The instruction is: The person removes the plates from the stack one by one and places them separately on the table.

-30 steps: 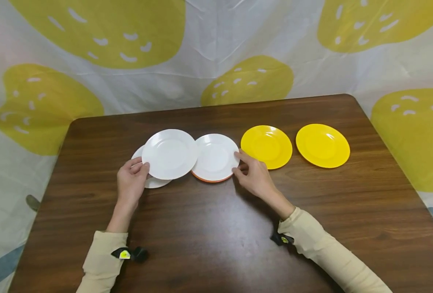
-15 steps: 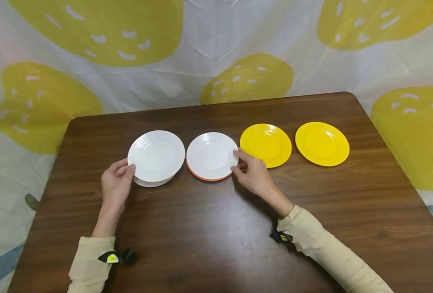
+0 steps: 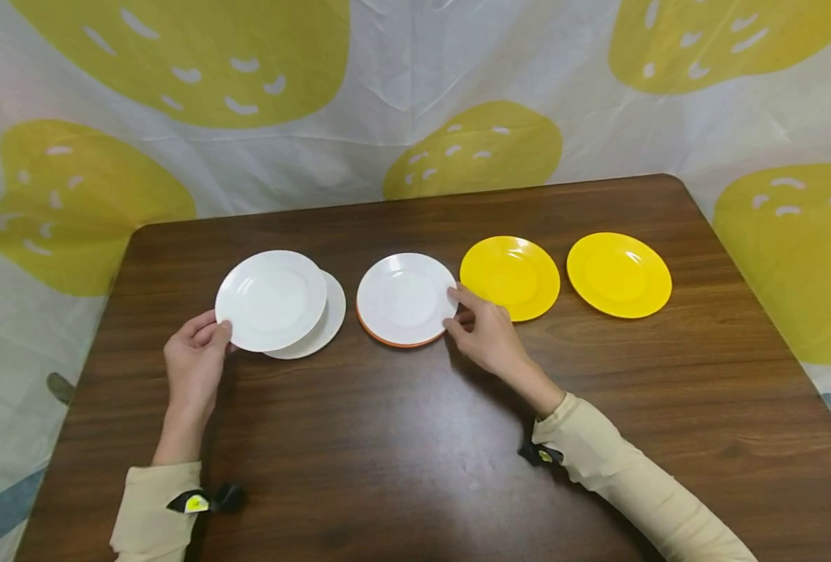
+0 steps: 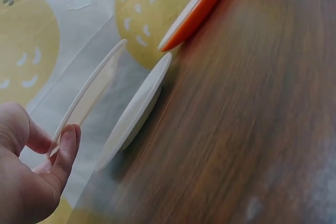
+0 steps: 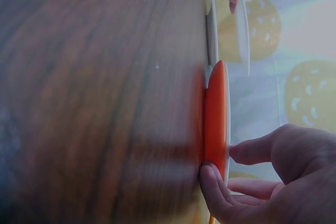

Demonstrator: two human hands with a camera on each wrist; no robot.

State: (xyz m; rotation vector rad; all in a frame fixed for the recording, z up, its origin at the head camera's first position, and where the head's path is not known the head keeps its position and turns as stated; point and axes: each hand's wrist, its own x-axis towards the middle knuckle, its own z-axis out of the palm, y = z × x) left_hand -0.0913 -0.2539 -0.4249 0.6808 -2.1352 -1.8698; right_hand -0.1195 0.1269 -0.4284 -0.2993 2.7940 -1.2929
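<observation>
My left hand (image 3: 196,361) pinches the left rim of a white plate (image 3: 271,300), held in the air. Below it and slightly to the right, partly covered, a second white plate (image 3: 327,320) lies on the table. The left wrist view shows a gap between the held plate (image 4: 89,90) and the lower plate (image 4: 137,106). My right hand (image 3: 487,334) grips the right rim of another white plate (image 3: 407,297), stacked on an orange plate (image 5: 215,114). In the right wrist view, the thumb is at the white rim and a fingertip at the orange side. Most of the orange plate is hidden from above.
Two yellow plates (image 3: 619,275) lie apart at the right; the nearer yellow plate (image 3: 510,273) is just behind my right fingers. All rest on a brown wooden table (image 3: 415,460). A patterned curtain (image 3: 261,172) hangs behind its far edge.
My left hand has carried its white plate leftward, away from the orange-and-white stack and across the lower white plate, uncovering that plate's right side. My right hand stays at the stack.
</observation>
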